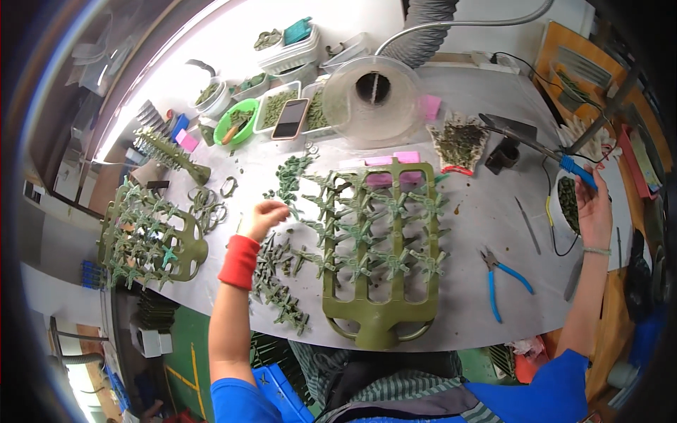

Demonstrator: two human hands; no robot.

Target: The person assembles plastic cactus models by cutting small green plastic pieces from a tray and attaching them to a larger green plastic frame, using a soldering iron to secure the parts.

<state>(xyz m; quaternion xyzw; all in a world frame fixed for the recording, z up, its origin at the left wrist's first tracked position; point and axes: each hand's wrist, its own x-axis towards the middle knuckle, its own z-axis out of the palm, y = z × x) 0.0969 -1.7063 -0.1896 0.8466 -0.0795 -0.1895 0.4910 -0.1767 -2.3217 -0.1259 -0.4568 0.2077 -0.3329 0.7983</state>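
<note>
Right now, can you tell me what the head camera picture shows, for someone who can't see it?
A person's left hand, with a red wristband, pinches a small green plastic piece over a grey table, beside an olive green slotted rack loaded with similar pieces. The right hand reaches up to a blue-handled tool at the far right. Blue pliers lie nearby.

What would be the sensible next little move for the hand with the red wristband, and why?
Probably the left hand should carry the small green star-shaped piece pinched in its fingertips over to the green slotted rack and seat it in a bare stretch of the bars. The rack already carries rows of similar pieces but its near end looks unfilled, and the right hand is busy at the blue-handled tool.
</note>
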